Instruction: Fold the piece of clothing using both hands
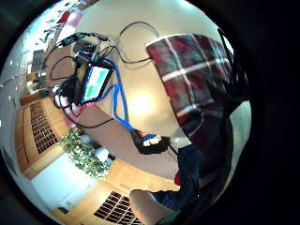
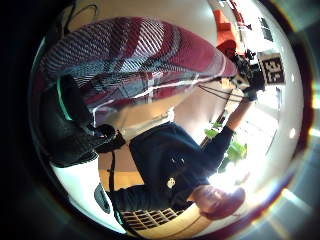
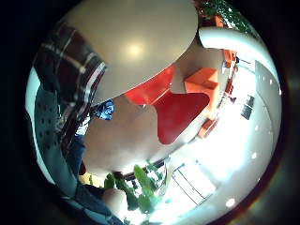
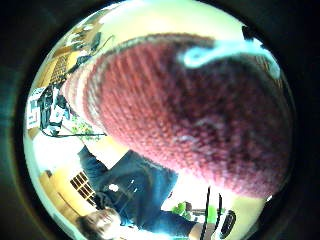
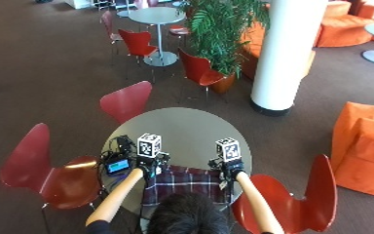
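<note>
A dark red and grey plaid piece of clothing [image 5: 187, 183] lies spread on the near edge of a round grey table [image 5: 180, 129], just in front of the person's head. Both hands sit at its far corners: the left hand [image 5: 147, 165] at the far left corner, the right hand [image 5: 228, 166] at the far right one, with the forearms reaching in from either side.

In the left thumb side palm view the plaid cloth [image 2: 135, 55] arches close over the palm with gloved fingers [image 2: 70, 125] curled at its edge, so the left hand grips the fabric. In the right thumb side palm view red woven cloth [image 4: 200, 115] fills nearly everything, pressed close to the palm; the right hand appears to pinch the corner, though its fingers are not clearly seen.

A small device with a lit blue-green screen [image 5: 118, 166] and a tangle of black cables [image 5: 112, 146] rests on the table just left of the left hand. Red chairs [image 5: 44, 168] stand around the table.
</note>
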{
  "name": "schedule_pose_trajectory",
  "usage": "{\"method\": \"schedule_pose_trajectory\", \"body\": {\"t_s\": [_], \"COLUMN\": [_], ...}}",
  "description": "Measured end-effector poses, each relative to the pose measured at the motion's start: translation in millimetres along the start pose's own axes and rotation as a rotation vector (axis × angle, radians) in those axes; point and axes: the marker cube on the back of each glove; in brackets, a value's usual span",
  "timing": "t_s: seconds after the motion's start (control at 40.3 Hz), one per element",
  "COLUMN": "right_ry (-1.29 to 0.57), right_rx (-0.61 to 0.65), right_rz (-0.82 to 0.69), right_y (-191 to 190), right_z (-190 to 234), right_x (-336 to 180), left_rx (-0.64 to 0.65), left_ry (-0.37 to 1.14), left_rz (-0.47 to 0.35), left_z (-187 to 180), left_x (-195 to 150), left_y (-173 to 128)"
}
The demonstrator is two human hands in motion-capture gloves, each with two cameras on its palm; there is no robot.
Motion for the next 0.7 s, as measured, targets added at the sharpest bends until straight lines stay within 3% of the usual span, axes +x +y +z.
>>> {"method": "schedule_pose_trajectory", "body": {"t_s": [0.074,0.199,0.348,0.397,0.447,0.497,0.571,0.695], "right_ry": [-0.006,0.043,0.083,0.032,-0.063,-0.176,-0.302,-0.379], "right_rx": [-0.041,0.029,0.307,0.416,0.494,0.435,0.344,0.385], "right_rz": [0.084,0.151,0.289,0.316,0.326,0.364,0.443,0.535], "right_y": [-14,-56,-56,-54,-48,-32,-31,-48], "right_z": [4,20,17,11,5,11,35,72], "right_x": [3,18,39,46,51,56,75,96], "left_rx": [-0.034,-0.062,0.202,0.296,0.411,0.506,0.465,0.415], "left_ry": [-0.026,-0.071,-0.172,-0.185,-0.189,-0.166,-0.045,0.072], "left_rz": [-0.044,-0.145,-0.385,-0.424,-0.422,-0.384,-0.272,-0.153], "left_z": [5,28,27,21,12,11,37,73], "left_x": [2,-2,-25,-30,-37,-43,-42,-24], "left_y": [-14,-46,-46,-39,-38,-47,-62,-52]}}
